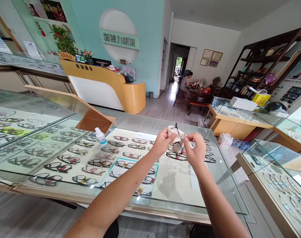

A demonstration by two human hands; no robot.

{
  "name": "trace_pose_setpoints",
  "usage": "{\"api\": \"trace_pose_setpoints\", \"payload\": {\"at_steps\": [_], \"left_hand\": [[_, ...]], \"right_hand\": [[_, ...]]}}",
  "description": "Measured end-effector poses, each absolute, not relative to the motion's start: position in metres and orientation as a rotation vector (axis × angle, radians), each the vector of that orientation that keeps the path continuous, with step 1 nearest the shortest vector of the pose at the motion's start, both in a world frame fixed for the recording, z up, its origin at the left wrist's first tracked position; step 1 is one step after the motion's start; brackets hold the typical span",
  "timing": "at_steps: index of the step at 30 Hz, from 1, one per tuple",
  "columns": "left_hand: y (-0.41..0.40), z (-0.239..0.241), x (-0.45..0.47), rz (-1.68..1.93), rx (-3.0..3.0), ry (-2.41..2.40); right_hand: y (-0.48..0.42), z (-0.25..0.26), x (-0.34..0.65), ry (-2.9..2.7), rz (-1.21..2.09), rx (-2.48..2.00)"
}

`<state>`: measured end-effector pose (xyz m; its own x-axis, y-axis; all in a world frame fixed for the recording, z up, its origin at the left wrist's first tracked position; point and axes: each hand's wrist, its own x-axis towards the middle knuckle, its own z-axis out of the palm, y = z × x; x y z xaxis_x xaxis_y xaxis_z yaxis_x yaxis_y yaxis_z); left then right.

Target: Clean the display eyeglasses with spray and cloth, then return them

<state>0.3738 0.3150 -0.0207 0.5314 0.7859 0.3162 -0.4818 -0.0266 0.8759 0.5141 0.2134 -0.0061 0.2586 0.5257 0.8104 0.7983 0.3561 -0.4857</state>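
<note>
My left hand (163, 141) is closed on a cream cleaning cloth (179, 133), which is folded over part of a pair of dark-framed eyeglasses (177, 147). The fingers of my right hand (196, 148) pinch the same eyeglasses from the right side. Both hands are raised over the glass display case (165, 191), close together. Part of the frame is hidden behind the cloth and fingers. On the glass to the left stands a small white spray bottle (101, 137) with a blue lower part.
Rows of eyeglasses (100, 163) lie beneath the glass. A tilted wooden-backed panel (91, 116) stands behind the bottle. Another display case (277, 185) is at the right. Farther back are a yellow counter (134, 97) and a person (185, 84) at a dark table.
</note>
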Motion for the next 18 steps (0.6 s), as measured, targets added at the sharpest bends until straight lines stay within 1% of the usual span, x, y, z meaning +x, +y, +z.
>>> {"api": "trace_pose_setpoints", "payload": {"at_steps": [3,8,13,15,18], "left_hand": [[0.316,-0.021,0.372,1.041,1.233,0.336],[0.316,-0.024,0.373,1.084,1.202,0.365],[0.308,-0.022,0.376,1.119,1.169,0.372],[0.305,-0.022,0.377,1.128,1.176,0.388],[0.306,-0.022,0.376,1.153,1.205,0.436]], "right_hand": [[0.22,-0.019,0.518,-1.403,0.039,-1.28],[0.224,-0.029,0.516,-1.373,0.462,-1.168],[0.227,-0.033,0.512,-1.189,0.924,-0.99],[0.227,-0.036,0.509,-1.162,1.021,-0.952],[0.228,-0.041,0.507,-1.145,1.043,-1.011]]}}
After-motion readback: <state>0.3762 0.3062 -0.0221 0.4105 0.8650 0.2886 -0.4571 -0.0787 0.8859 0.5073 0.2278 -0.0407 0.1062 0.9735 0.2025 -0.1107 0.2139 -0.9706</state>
